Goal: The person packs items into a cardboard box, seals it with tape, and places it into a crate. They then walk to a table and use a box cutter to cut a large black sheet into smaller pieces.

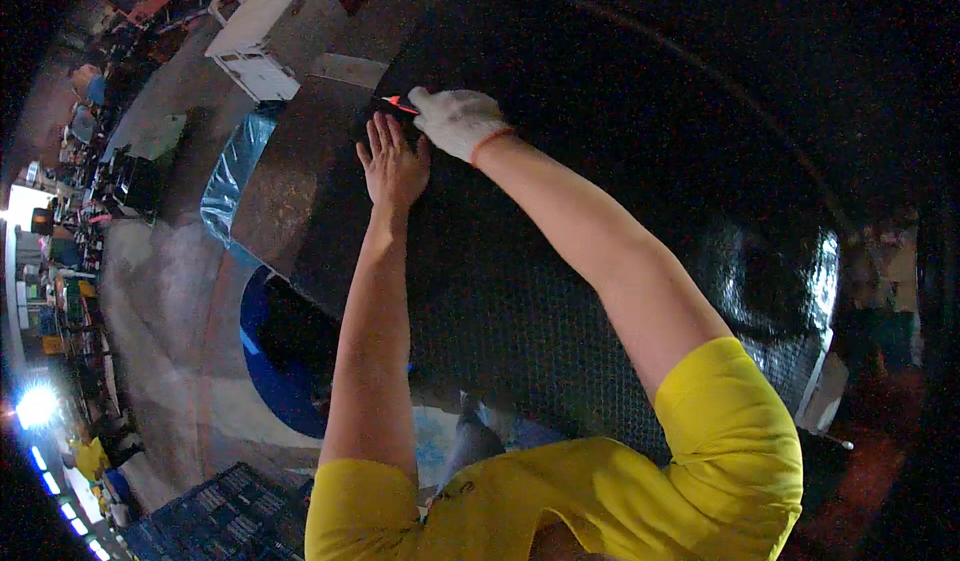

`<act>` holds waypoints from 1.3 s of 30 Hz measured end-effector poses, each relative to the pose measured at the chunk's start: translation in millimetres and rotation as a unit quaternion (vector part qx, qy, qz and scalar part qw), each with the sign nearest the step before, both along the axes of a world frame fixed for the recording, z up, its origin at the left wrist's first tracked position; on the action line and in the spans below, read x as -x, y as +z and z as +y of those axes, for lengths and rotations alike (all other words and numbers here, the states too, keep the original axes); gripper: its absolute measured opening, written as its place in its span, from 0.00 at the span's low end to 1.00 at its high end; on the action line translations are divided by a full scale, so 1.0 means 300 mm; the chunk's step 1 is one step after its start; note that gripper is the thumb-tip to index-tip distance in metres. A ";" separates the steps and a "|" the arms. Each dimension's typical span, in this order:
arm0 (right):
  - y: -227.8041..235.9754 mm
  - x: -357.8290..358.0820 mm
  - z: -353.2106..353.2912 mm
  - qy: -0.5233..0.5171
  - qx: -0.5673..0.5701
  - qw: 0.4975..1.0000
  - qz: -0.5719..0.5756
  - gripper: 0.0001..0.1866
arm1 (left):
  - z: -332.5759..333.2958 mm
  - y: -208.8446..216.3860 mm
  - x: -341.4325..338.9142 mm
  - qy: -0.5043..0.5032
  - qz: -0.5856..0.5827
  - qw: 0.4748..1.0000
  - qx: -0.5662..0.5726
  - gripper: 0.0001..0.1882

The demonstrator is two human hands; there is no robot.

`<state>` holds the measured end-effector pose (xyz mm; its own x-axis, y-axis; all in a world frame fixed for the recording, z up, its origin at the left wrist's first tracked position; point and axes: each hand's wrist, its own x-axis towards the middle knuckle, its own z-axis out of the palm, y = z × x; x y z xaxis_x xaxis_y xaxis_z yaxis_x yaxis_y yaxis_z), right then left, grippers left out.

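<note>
My right hand [458,121], in a white knitted glove with an orange cuff, is closed around a small orange utility knife [401,105]. The knife's tip points left, at the far left edge of a wide black textured sheet [520,291]. Just nearer than the knife, my bare left hand [397,166] lies flat on the sheet, its fingers stretched away from me. A brown board-like surface [285,201] shows beyond the sheet's left edge. How deep the blade sits is too small to tell.
Shiny blue film [235,176] hangs at the brown surface's left edge. A white box-shaped cabinet [270,31] stands at the far left. Below the left edge is a round blue container [270,371]. A dark blue slatted pallet [225,516] lies at the lower left.
</note>
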<state>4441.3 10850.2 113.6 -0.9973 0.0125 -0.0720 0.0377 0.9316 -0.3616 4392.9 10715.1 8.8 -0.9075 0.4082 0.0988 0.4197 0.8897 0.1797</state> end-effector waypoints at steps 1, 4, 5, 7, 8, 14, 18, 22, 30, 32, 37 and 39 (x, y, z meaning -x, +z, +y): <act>-0.016 0.063 -0.022 -0.005 -0.002 1.000 0.015 0.17 | -0.001 0.005 0.001 0.013 0.026 0.999 0.026 0.35; -0.068 0.160 -0.052 -0.025 0.000 0.999 0.037 0.16 | 0.003 0.006 -0.009 0.006 0.045 0.997 0.068 0.37; -0.078 0.170 -0.053 -0.034 -0.003 0.999 0.031 0.16 | 0.005 0.002 -0.009 0.002 0.055 0.995 0.082 0.39; -0.081 0.172 -0.050 -0.026 0.008 0.998 0.058 0.15 | -0.012 -0.017 0.004 -0.013 0.070 0.991 0.118 0.41; -0.075 0.153 -0.036 -0.027 0.014 0.999 0.038 0.15 | -0.018 -0.030 0.015 -0.012 0.072 0.989 0.126 0.41; -0.031 -0.424 0.356 0.022 -0.094 0.994 -0.060 0.14 | -0.085 -0.113 0.167 -0.024 0.021 0.999 0.032 0.36; -0.055 -1.184 0.720 -0.070 -0.212 0.968 -0.111 0.19 | -0.138 -0.197 0.284 0.006 0.070 0.986 0.152 0.36; 0.099 -1.789 0.967 -0.252 -0.384 0.799 -0.388 0.18 | -0.199 -0.274 0.414 -0.033 0.107 0.971 0.213 0.37; -0.012 -2.331 0.791 -0.711 -0.004 0.701 0.062 0.15 | -0.096 -0.069 0.226 -0.053 -0.040 0.998 0.014 0.46; -0.109 -2.331 0.693 -0.592 -0.167 0.787 -0.053 0.22 | -0.066 0.004 0.019 -0.155 -0.047 0.987 -0.011 0.46; -0.137 -2.215 0.493 -0.561 -0.169 0.809 -0.047 0.23 | -0.118 0.080 -0.398 -0.202 0.122 0.972 -0.002 0.23; -0.122 -2.211 0.374 -0.529 -0.137 0.837 -0.025 0.20 | -0.274 0.105 -0.499 -0.150 0.136 0.979 -0.034 0.21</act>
